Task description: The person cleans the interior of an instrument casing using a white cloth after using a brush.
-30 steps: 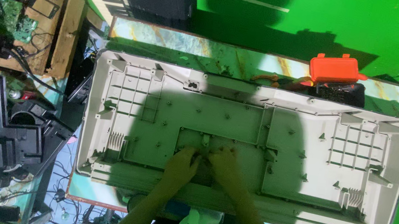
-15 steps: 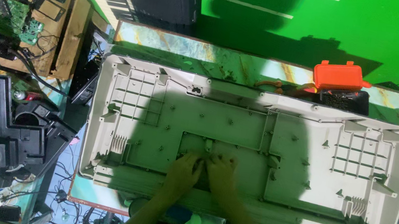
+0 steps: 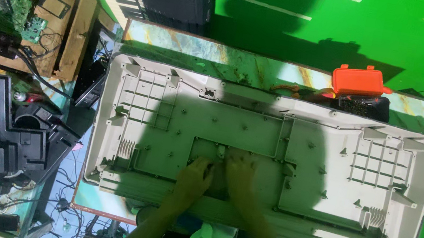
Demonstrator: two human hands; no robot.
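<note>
Grey plastic casing (image 3: 263, 156) hasn't shifted on the counter (image 3: 189, 46). Left hand (image 3: 196, 175) and right hand (image 3: 240, 171) have crept slightly inward near its front edge. Each grip presses flat, pinching nothing.

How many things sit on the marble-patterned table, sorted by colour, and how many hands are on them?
Grey-white: 1, the large plastic shell lying inside-up on the table
Orange: 1, the small case at the far edge
Black: 1, the object under the case, kind unclear
Hands: 2, left hand and right hand, both resting in the shell's central recess
Total: 3 things, 2 hands
</note>
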